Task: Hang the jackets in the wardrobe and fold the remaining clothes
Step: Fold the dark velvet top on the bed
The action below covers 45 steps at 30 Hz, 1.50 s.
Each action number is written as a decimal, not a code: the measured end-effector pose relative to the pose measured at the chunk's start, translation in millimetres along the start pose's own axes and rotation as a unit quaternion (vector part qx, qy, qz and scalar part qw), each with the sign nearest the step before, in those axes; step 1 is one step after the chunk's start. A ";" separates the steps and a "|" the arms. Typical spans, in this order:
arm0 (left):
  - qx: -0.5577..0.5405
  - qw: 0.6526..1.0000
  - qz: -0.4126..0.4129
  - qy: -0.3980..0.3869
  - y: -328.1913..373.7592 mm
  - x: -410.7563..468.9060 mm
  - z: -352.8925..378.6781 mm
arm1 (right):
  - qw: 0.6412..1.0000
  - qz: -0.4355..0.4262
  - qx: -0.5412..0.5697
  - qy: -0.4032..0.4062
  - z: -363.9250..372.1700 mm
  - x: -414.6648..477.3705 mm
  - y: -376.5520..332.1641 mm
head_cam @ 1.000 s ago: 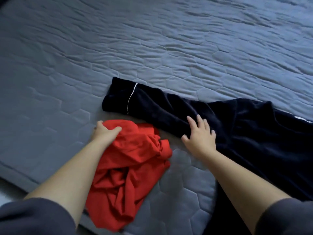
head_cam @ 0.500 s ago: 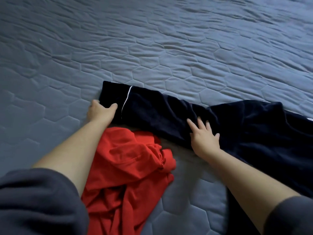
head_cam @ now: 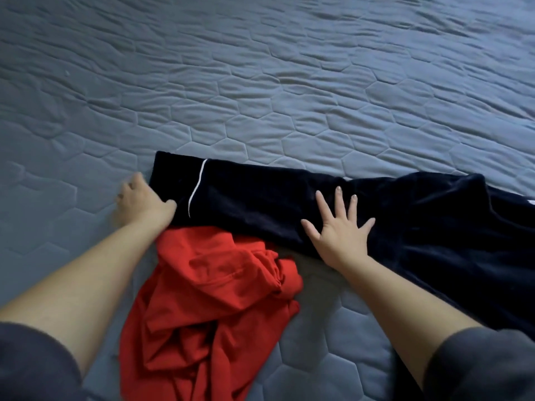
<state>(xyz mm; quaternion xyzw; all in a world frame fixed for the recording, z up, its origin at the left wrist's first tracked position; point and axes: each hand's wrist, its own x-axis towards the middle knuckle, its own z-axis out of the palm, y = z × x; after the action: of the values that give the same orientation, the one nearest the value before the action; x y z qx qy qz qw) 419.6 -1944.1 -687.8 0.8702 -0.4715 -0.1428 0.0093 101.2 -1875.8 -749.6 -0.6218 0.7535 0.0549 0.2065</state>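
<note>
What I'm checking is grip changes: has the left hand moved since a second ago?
Yes: the left hand went forward, off the red garment to the dark garment.

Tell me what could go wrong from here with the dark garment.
1. The crumpled red garment touches the near edge of the dark garment, so a fold toward the person might trap it.
2. The left hand is at the cuff with its forearm along the red garment and may drag it.

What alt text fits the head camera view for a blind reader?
A person's right hand presses flat, fingers spread, on a navy garment laid across a grey-blue quilted bed, while the left hand touches its cuffed end. A crumpled red garment lies nearer the person.
</note>
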 end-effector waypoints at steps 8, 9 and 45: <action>0.055 0.955 0.292 -0.003 64.8 -127.2 14.2 | 0.998 0.053 0.045 0.002 -24.2 -67.3 66.0; 0.052 0.950 0.308 -0.019 75.5 -152.9 16.5 | 0.995 0.079 0.056 0.000 -30.7 -82.1 85.0; 0.284 0.747 0.491 -0.348 403.9 -690.1 169.7 | 0.535 0.610 0.584 -0.022 -94.0 -316.3 665.8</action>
<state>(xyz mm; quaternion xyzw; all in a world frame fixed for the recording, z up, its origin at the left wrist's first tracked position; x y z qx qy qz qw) -309.5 -1580.1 -624.1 0.3711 -0.8229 -0.2713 -0.3338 -515.9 -1471.6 -660.1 0.2493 0.8097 -0.2710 0.4569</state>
